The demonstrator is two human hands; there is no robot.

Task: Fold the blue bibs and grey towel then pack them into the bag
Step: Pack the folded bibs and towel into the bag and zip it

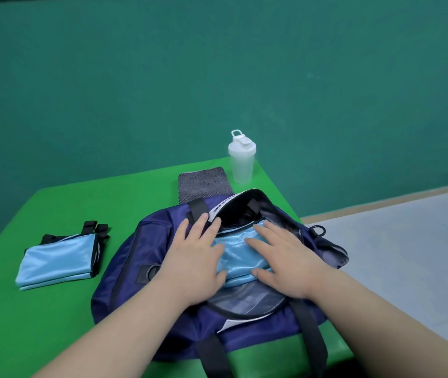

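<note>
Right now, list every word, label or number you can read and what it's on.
White strip on the bag flap: dark letters, too blurred and angled to read.
White bottle, folded bib, grey towel: no writing shows.

Both hands lay flat on a folded blue bib inside the open navy bag: left hand, right hand. A second folded bib and grey towel rested on the green counter.
</note>
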